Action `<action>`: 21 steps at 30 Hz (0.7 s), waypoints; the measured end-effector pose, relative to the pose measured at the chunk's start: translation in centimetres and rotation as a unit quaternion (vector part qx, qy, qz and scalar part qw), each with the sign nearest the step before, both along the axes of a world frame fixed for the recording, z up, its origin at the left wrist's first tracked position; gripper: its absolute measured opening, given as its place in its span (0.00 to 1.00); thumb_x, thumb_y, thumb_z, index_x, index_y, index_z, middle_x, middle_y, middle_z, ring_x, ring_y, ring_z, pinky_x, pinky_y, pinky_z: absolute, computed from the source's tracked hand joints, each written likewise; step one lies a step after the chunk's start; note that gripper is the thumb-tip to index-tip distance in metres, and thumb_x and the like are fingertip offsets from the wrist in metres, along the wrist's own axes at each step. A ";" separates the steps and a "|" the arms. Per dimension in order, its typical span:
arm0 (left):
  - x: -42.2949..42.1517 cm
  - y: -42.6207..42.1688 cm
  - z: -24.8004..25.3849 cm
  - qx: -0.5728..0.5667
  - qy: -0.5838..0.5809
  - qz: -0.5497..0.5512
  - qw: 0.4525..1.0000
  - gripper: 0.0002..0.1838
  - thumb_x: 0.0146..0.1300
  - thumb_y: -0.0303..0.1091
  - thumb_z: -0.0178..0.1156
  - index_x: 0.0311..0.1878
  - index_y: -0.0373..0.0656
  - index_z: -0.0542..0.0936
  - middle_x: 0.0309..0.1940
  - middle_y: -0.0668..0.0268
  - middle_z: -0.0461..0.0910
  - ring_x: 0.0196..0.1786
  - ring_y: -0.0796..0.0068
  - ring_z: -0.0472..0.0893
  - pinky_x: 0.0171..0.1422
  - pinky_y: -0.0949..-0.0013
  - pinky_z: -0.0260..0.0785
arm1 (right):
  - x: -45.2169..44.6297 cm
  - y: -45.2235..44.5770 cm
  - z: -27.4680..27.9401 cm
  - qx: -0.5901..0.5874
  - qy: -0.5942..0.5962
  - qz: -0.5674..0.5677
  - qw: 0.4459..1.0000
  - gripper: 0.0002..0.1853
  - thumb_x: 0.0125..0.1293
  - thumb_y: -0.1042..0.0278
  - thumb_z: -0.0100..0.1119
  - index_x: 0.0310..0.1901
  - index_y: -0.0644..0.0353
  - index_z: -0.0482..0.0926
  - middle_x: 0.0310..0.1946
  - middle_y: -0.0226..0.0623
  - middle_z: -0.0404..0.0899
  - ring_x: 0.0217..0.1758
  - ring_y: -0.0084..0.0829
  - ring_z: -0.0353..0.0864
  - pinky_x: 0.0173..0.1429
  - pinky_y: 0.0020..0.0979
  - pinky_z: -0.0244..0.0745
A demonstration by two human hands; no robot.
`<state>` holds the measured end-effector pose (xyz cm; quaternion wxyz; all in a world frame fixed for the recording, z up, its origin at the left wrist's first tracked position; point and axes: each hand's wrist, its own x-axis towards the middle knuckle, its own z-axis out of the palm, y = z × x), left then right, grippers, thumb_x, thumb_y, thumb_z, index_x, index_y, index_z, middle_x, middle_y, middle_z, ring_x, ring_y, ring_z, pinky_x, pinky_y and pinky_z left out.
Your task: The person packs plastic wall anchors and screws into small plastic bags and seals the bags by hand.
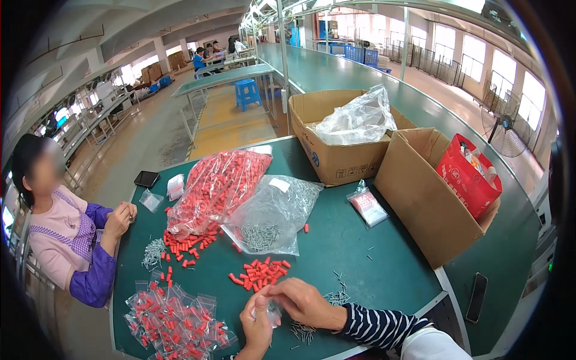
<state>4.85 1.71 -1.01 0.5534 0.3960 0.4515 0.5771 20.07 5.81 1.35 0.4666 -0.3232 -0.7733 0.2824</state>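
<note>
My left hand (257,319) is closed on a small clear plastic bag (273,313) near the table's front edge. My right hand (305,303) meets it at the bag's top, fingers pinched together there. Something pinkish shows inside the bag. Just beyond my hands lies a loose pile of red plastic pieces (261,273). Loose screws (303,332) are scattered under and beside my right wrist, with more (337,297) a little farther out. To the left is a heap of filled small bags (174,321) with red pieces in them.
A large bag of red pieces (225,183) and a clear bag of screws (261,235) lie mid-table. Cardboard boxes (414,198) stand at the right, one holding a red bag (471,174). A co-worker (66,234) sits at the left. A phone (477,298) lies far right.
</note>
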 end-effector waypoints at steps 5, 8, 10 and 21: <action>0.1 0.3 0.4 -0.006 0.013 0.023 1.000 0.24 0.77 0.47 0.52 0.61 0.34 0.76 0.41 0.62 0.82 0.33 0.82 0.79 0.26 0.78 0.67 | 1.7 0.3 0.6 -0.061 0.007 -0.029 0.998 0.09 0.65 0.81 0.61 0.46 0.63 0.82 0.38 0.40 0.80 0.39 0.38 0.81 0.42 0.33 0.75; -0.5 0.1 -0.1 -0.009 0.025 -0.021 0.999 0.20 0.73 0.42 0.60 0.57 0.35 0.79 0.38 0.66 0.82 0.32 0.85 0.76 0.27 0.80 0.65 | 2.5 0.4 0.1 -0.091 0.009 0.023 0.996 0.07 0.67 0.78 0.61 0.45 0.64 0.82 0.37 0.39 0.80 0.38 0.34 0.80 0.41 0.31 0.75; 0.0 -0.1 0.4 0.029 0.087 -0.014 0.996 0.16 0.69 0.39 0.66 0.52 0.36 0.82 0.36 0.70 0.82 0.26 0.89 0.72 0.26 0.83 0.60 | 2.8 0.3 0.3 -0.119 0.000 0.050 0.992 0.08 0.68 0.76 0.62 0.47 0.64 0.82 0.37 0.37 0.80 0.38 0.30 0.80 0.41 0.30 0.75; -0.6 0.2 0.8 0.078 0.135 -0.029 0.987 0.05 0.65 0.25 0.67 0.40 0.34 0.85 0.37 0.68 0.82 0.37 0.84 0.78 0.41 0.79 0.69 | 2.9 -0.5 0.7 -0.232 0.081 0.039 0.969 0.11 0.70 0.72 0.62 0.51 0.65 0.79 0.37 0.33 0.82 0.38 0.22 0.80 0.42 0.27 0.75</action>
